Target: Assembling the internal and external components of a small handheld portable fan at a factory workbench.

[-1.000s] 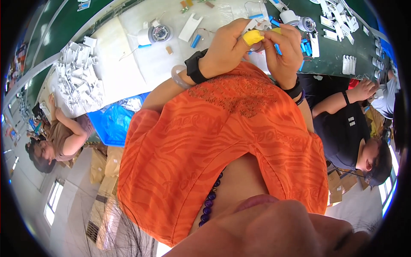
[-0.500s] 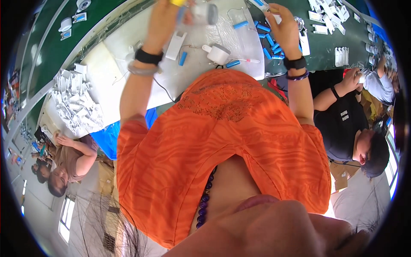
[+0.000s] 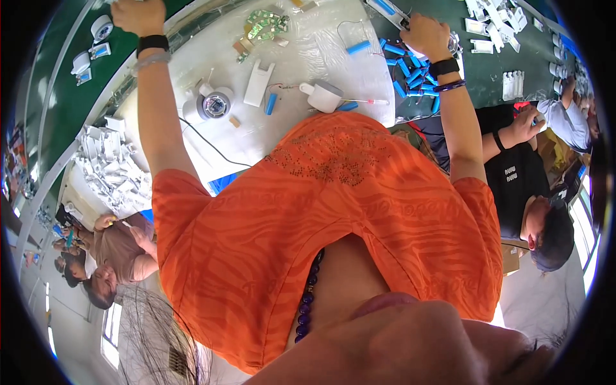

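Note:
My left hand (image 3: 138,16) is stretched to the far left, over the edge of the green surface, its fingers curled; what they hold, if anything, is hidden. My right hand (image 3: 427,35) is closed above a pile of blue cylindrical batteries (image 3: 416,80), with a bit of something white showing under it. Beside its fingers lies a white casing with a blue battery (image 3: 385,8). On the white worktop (image 3: 308,48) before me are a long white cover (image 3: 258,83), a white housing (image 3: 323,96), a round device with a lens-like face (image 3: 214,104) and a thin screwdriver (image 3: 369,101).
Green circuit boards (image 3: 266,24) lie at the back of the worktop. White plastic parts are heaped at the left (image 3: 115,167) and far right (image 3: 491,25). Finished-looking round white units (image 3: 101,29) stand on the green belt. Co-workers sit on both sides; a black cable (image 3: 215,149) crosses the worktop.
My left hand has swung out to the far left, away from the blurred white device and yellow thing near it. My right hand has turned and lowered slightly, its fingers now curled downward.

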Demonstrator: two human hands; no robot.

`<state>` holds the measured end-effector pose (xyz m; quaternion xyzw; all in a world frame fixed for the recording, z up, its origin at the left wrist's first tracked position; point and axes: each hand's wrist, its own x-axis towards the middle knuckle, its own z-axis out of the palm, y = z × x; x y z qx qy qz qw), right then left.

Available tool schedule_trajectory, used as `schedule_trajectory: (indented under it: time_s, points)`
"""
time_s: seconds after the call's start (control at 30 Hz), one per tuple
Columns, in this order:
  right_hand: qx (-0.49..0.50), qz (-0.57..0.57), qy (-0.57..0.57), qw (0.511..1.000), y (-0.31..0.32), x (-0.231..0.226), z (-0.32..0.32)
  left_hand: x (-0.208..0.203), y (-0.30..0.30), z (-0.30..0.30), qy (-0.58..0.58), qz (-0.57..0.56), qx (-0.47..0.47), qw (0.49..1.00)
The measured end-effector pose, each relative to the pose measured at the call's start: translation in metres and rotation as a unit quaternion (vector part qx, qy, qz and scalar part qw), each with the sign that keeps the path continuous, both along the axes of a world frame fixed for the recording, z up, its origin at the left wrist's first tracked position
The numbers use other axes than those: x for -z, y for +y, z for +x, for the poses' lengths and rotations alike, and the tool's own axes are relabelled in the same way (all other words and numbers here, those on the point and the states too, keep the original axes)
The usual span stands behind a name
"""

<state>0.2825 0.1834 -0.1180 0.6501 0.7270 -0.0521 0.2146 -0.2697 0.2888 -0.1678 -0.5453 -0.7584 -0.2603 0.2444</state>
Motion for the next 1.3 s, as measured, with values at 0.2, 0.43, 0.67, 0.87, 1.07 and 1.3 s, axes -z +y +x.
schedule_trajectory:
  time_s: [0.2,0.43,0.67,0.87,1.07,1.3]
  points:
    - [0.015,-0.060,0.084,0.995,0.008,0.015,0.023,-0.045,-0.081,0.139,-0.152,-0.053,0.349,0.923]
    - [0.048,-0.175,0.292,0.939,-0.002,-0.046,0.015,-0.044,-0.134,0.254,-0.320,-0.252,0.555,0.726]
    - [0.062,-0.316,0.669,0.670,-0.017,-0.134,-0.014,-0.045,-0.160,0.335,-0.271,-0.121,0.621,0.726]
    - [0.084,-0.308,0.833,0.453,-0.056,-0.150,-0.015,-0.077,-0.180,0.293,-0.548,-0.279,0.571,0.544]
    - [0.156,-0.470,0.708,0.503,-0.117,-0.125,-0.035,-0.119,-0.203,0.250,-0.619,-0.378,0.553,0.410]
    - [-0.021,-0.536,0.561,0.631,-0.138,-0.112,-0.082,-0.121,-0.225,0.245,-0.611,-0.458,0.536,0.360]
